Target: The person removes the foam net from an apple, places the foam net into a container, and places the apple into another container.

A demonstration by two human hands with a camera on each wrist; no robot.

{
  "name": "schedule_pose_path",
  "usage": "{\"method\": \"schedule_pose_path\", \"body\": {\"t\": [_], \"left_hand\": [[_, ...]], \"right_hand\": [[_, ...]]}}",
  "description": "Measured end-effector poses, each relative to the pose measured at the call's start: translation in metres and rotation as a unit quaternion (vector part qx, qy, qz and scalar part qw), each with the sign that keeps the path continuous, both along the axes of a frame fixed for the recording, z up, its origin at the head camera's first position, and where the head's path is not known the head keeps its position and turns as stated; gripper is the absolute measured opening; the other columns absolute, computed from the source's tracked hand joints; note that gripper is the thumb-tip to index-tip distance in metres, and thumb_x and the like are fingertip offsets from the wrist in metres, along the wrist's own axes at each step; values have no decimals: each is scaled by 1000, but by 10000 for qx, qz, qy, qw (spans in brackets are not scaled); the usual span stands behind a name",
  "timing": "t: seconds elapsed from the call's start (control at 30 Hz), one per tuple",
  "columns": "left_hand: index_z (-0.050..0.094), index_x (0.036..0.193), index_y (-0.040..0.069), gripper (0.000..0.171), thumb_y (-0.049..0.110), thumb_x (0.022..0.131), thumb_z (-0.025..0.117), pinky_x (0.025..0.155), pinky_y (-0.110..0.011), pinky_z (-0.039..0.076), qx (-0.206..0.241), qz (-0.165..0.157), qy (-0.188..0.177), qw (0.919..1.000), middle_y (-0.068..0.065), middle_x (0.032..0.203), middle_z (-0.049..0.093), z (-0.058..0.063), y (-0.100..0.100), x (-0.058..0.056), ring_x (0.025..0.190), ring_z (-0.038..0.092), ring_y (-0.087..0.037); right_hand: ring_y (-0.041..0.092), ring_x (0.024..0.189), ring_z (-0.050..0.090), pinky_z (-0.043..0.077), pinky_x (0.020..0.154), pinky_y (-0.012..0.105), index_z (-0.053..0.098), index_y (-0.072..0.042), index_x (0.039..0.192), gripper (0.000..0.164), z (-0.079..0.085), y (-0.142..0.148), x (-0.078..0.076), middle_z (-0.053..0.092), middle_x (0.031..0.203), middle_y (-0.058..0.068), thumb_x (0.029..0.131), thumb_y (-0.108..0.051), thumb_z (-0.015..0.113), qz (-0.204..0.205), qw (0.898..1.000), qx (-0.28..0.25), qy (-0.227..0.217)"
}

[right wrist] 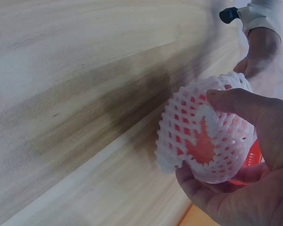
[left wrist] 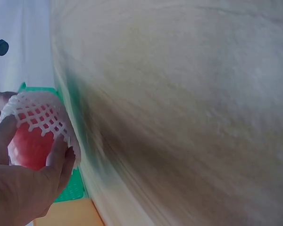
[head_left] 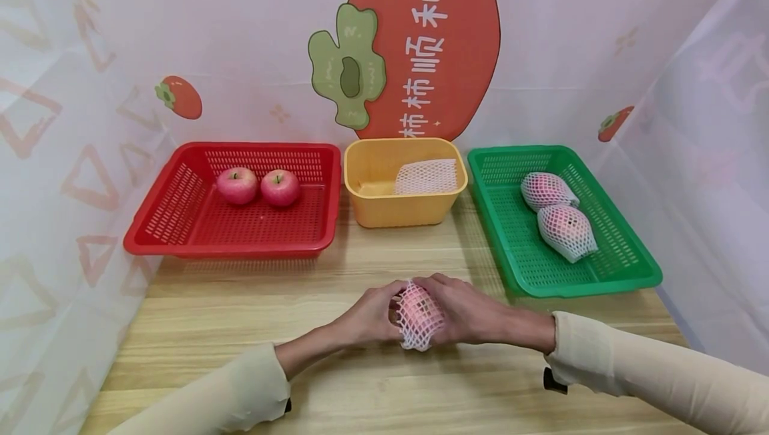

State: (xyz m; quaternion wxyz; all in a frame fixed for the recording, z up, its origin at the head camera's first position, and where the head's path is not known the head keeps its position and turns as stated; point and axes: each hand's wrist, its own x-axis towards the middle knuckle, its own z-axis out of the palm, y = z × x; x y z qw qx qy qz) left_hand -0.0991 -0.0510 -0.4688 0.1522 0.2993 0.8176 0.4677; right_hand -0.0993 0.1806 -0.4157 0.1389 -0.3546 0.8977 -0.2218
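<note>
Between both hands, above the near part of the table, is an apple [head_left: 422, 308] partly covered by a white foam net sleeve [right wrist: 174, 129]. My left hand [head_left: 374, 315] grips it from the left, its fingers and thumb curved on the net's edge. In the left wrist view bare red apple skin [left wrist: 30, 148] shows below the net. My right hand [head_left: 465, 309] holds the netted apple from the right, thumb on one side and fingers on the other. In the right wrist view the net has a gap where red skin shows.
At the back left a red basket [head_left: 258, 248] holds two bare apples [head_left: 237, 186]. A yellow bin [head_left: 404, 211] in the middle contains white foam net [head_left: 426, 177]. The green basket [head_left: 519, 268] at right holds two netted apples [head_left: 567, 229]. Printed cloth [head_left: 252, 41] hangs behind.
</note>
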Motion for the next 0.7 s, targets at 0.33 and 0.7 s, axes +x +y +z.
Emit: {"method": "schedule_pose_path", "body": {"t": [0.33, 0.7], "left_hand": [[52, 142, 2, 81, 3, 72, 93, 99, -30, 54, 122, -11, 12, 9999, -9, 127, 68, -1, 3, 0, 114, 65, -19], [53, 144, 7, 83, 2, 68, 87, 98, -33, 52, 154, 52, 100, 9998, -6, 128, 66, 2, -3, 1, 113, 62, -19]], "right_hand": [[27, 115, 69, 59, 97, 43, 49, 8, 150, 100, 1, -2, 0, 70, 128, 17, 70, -23, 99, -35, 9996, -283, -28], [25, 107, 71, 61, 91, 39, 51, 8, 149, 99, 4, -3, 0, 72, 120, 14, 71, -29, 100, 80, 9994, -268, 217]]}}
